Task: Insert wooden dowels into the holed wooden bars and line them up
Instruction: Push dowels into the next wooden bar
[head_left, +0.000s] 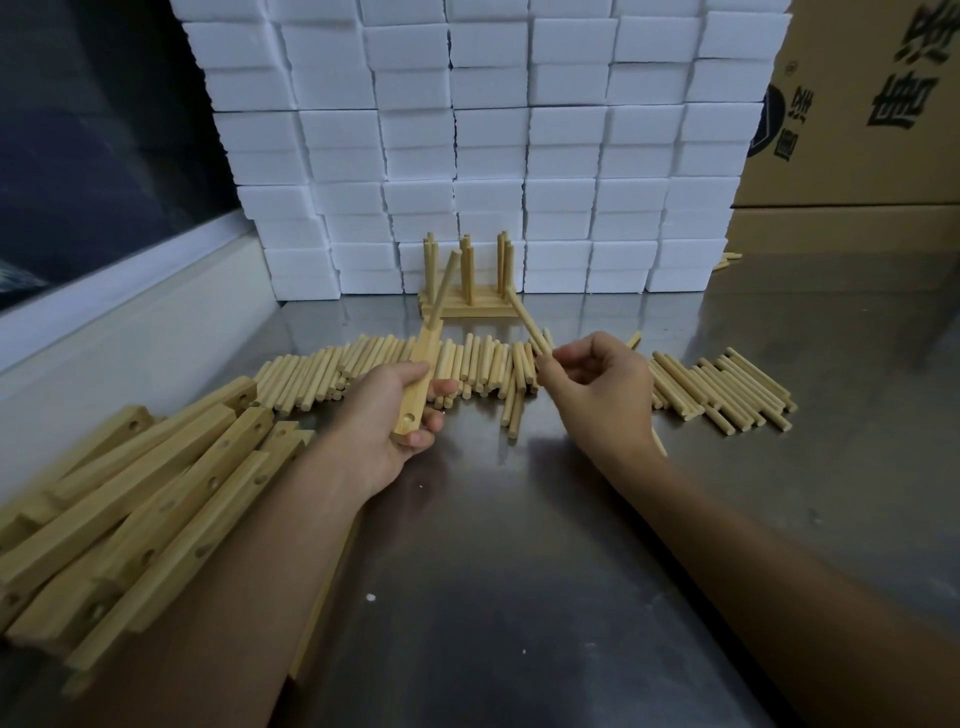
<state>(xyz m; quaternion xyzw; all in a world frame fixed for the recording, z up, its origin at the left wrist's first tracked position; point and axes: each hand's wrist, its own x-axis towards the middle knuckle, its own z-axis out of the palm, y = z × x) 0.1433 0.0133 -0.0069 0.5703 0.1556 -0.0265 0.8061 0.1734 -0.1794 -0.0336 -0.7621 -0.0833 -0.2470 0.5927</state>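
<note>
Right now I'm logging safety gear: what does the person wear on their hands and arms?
Nothing shows: the left hand and right hand are bare, without gloves, rings or watch, and both forearms are unsleeved as far as the frame reaches.

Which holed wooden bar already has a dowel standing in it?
The pale holed wooden bar gripped in the left hand: one round dowel stands in its far end, while the piled bars are bare.

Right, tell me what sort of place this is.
Probably a small workshop or packing bench. A steel table holds piles of loose dowels and holed bars, with stacked white foam blocks and a printed cardboard carton behind.
</note>
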